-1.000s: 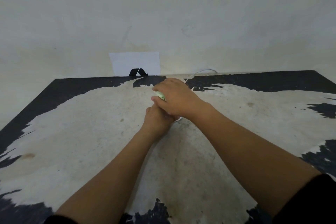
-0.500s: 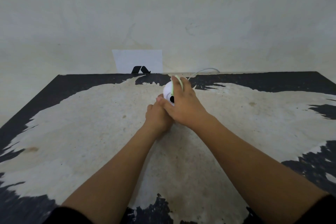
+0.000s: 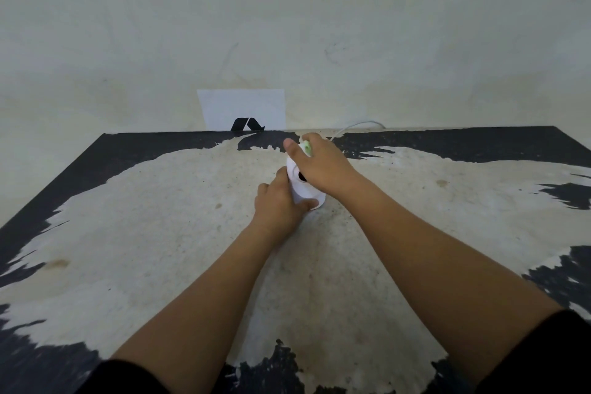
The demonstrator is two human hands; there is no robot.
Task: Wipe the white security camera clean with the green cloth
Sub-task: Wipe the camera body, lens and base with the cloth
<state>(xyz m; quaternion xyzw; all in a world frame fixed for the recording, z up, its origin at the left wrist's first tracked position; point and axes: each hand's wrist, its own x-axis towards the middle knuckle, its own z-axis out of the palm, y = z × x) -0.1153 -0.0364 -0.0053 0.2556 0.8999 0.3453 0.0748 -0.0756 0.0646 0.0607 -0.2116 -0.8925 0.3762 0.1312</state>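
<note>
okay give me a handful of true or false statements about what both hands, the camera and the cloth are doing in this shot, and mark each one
1. The left hand grips the base of the white security camera. True.
2. The right hand lies flat on the table, away from the camera. False: it is over the top of the camera.
3. The green cloth lies spread out on the table. False: only a small bit shows, held in the right hand.
4. A white cable runs behind the camera toward the wall. True.
5. A white sheet with a black mark leans at the table's far edge. True.
</note>
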